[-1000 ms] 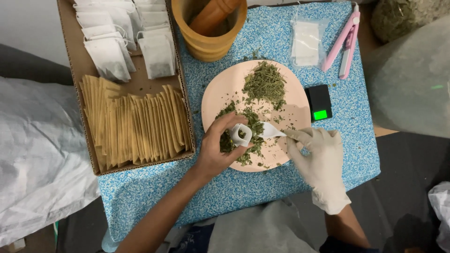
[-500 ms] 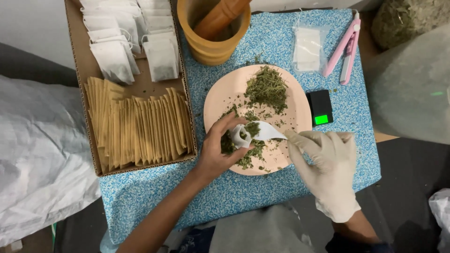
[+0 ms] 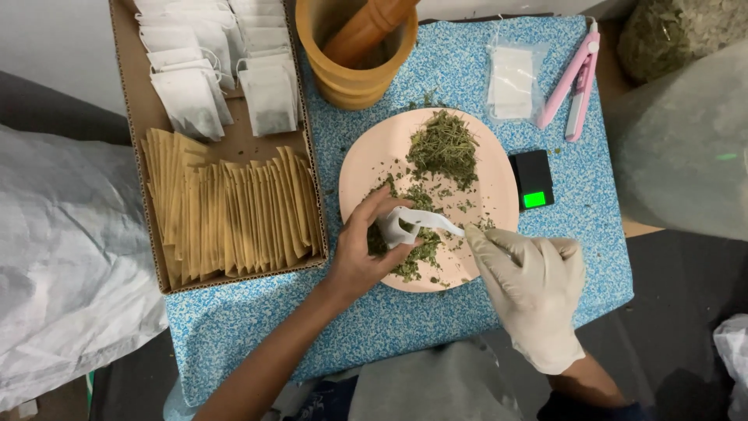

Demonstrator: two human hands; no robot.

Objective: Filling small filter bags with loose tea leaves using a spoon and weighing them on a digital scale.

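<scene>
Green herbs [image 3: 444,144] on a peach-pink plate [image 3: 499,195], over a blue-and-white speckled table [image 3: 436,320].

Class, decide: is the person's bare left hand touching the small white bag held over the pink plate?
Touching. The head view shows the left hand with its fingers curled around the small white bag, pinching it open above the pink plate; no gap shows.
</scene>
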